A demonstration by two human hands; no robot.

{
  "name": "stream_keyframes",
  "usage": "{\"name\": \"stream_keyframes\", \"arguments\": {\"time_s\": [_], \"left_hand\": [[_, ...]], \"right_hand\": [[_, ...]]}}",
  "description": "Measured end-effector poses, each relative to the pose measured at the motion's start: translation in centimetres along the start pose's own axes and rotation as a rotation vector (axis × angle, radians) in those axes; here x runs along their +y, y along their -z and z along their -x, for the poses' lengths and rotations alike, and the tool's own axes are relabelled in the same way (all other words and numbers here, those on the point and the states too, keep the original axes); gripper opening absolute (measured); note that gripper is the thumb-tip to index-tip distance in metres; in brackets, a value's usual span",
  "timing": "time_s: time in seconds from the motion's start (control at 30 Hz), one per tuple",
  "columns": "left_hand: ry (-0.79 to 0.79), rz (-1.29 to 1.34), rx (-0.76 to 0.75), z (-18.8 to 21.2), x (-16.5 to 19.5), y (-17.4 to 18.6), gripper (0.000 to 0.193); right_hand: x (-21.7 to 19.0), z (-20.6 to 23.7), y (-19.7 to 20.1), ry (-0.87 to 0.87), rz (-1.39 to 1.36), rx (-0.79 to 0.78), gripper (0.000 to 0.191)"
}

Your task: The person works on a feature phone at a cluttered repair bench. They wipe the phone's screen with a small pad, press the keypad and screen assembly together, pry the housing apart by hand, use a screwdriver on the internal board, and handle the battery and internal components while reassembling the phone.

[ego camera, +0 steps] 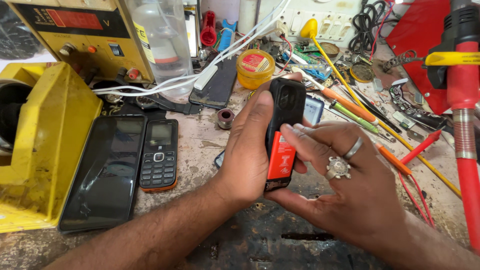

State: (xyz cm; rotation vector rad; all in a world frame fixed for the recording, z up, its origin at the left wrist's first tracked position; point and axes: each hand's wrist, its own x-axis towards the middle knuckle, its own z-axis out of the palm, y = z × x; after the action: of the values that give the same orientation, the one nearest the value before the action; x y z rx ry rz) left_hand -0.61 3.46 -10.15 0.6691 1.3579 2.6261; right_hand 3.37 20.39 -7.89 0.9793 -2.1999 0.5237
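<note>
Near the front edge of the workbench (210,150), held above it: a black phone (286,107) with its back open, gripped along 1 side by the left hand (247,150), right hand (345,180) wrapped around the other side with fingers pressing an orange battery (281,157) into the bay. Judged mid-seating of the battery; next calls for a firm push flush. Long axis running front to back, top end pointing toward the far edge, back facing up; farther left, 2 more phones (158,155) lying flat.

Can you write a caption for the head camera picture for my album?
Two hands, left hand and right hand, hold a small black phone with its orange battery showing.
</note>
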Motion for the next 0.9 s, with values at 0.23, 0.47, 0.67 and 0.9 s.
{"name": "stream_keyframes", "arguments": {"time_s": [0.23, 0.47, 0.67, 0.9], "left_hand": [[-0.109, -0.084, 0.046, 0.0, -0.2, -0.6, 0.053], [-0.158, -0.157, -0.004, 0.8, 0.3, -0.8, 0.054], [-0.162, -0.249, -0.015, -0.1, 0.6, 0.0, 0.058], [0.055, -0.217, 0.025, -0.2, 1.2, -0.3, 0.058]], "right_hand": [[-0.4, 0.3, -0.6, 0.129, 0.120, 0.019, 0.079], [-1.4, 0.6, -0.1, 0.182, 0.218, 0.020, 0.073], [-0.5, 0.1, -0.5, 0.117, 0.088, 0.032, 0.085], [-0.3, 0.5, -0.6, -0.154, -0.122, 0.085, 0.084]]}}
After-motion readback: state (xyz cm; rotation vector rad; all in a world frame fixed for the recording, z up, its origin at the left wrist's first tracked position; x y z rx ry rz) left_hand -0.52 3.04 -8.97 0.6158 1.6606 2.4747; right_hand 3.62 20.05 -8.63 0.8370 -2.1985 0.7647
